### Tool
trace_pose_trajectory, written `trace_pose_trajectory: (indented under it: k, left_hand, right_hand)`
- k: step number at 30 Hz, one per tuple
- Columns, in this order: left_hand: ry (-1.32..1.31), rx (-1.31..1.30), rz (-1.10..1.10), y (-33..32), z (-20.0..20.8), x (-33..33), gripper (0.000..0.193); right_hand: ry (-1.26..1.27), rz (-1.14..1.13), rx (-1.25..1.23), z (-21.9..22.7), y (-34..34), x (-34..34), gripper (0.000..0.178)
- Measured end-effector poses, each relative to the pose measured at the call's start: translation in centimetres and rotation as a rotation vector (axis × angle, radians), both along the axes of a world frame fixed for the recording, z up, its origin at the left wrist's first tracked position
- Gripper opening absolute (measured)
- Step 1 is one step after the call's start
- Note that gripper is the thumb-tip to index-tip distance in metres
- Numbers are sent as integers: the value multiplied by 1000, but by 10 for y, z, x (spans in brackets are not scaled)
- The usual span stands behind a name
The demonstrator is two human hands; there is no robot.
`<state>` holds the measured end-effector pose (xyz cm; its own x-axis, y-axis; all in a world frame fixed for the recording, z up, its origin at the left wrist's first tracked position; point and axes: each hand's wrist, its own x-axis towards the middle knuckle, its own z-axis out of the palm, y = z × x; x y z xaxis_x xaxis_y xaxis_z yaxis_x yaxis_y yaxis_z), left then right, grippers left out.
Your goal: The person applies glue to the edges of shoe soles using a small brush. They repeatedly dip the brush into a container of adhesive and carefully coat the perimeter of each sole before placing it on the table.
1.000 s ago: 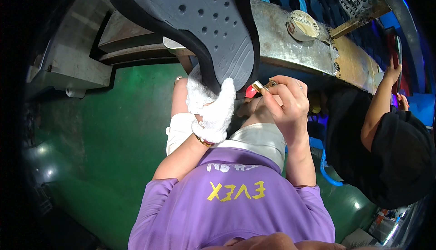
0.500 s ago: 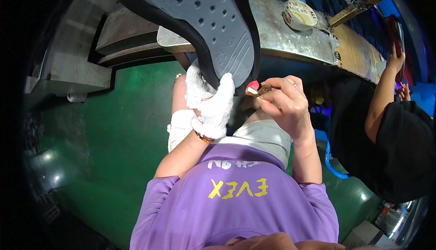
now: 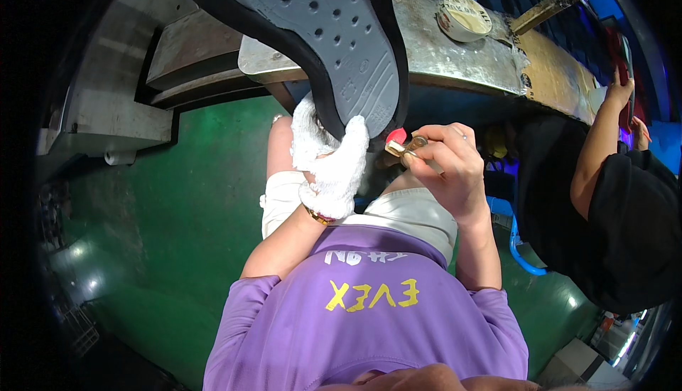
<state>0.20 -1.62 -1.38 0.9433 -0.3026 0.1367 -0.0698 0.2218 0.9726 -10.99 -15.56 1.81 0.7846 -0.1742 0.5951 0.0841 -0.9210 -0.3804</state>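
A grey sole with small round holes and a thick black rim (image 3: 334, 28), seemingly part of a shoe, reaches down from the top edge. My left hand (image 3: 330, 156), in a white knitted glove, is closed around its near end, thumb on the grey face and fingers hidden beneath. Bare, my right hand (image 3: 447, 167) pinches a small brownish tool with a pale flat tip (image 3: 396, 148), perhaps a small brush. The tip is close beside a red patch (image 3: 396, 136) by the sole's near end; I cannot tell whether they touch.
Ahead stands a worn metal bench (image 3: 455, 60) bearing a tub of pale material (image 3: 464, 18). A wooden post (image 3: 558, 6) rises at its right. A co-worker in black (image 3: 618, 234) sits at the right, near a blue chair frame (image 3: 522, 256). Metal cabinets (image 3: 135, 85) stand left.
The small tool's tip has turned and shows more of its pale end. The sole sits marginally lower and farther right in view. Both my hands keep their grips.
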Motion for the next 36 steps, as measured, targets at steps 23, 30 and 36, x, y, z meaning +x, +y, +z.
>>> trace_pose_trajectory:
  k: [23,30,36]
  left_hand:
    - [-63,33,18,1,-7,1,51]
    - [-53,9,19,-3,-8,1,51]
    - [-18,-49,-50,-10,3,-2,55]
  right_hand:
    - [1,2,-28,-9,-7,-8,17]
    - [31,91,69,-14,-3,-21,20]
    - [-23,-14,215,-29,-8,-48,17]
